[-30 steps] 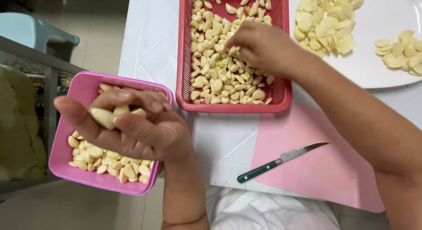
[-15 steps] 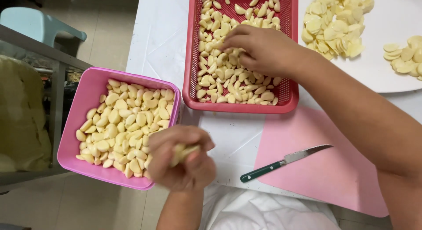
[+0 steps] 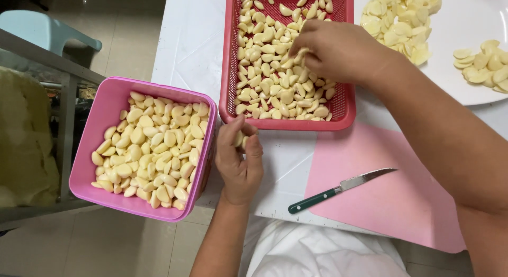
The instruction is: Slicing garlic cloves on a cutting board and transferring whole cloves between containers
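Two hands busy | left hand (image 3: 239, 163) pinches a clove (image 3: 238, 139) at table edge between pink tub (image 3: 100, 126) and red basket (image 3: 286, 122) | right hand (image 3: 338, 48) curled on cloves in basket | risk: loose pinch, clove probably drops off the edge

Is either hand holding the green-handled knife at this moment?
No, the knife lies untouched on the pink cutting mat, while the left hand and right hand handle garlic cloves.
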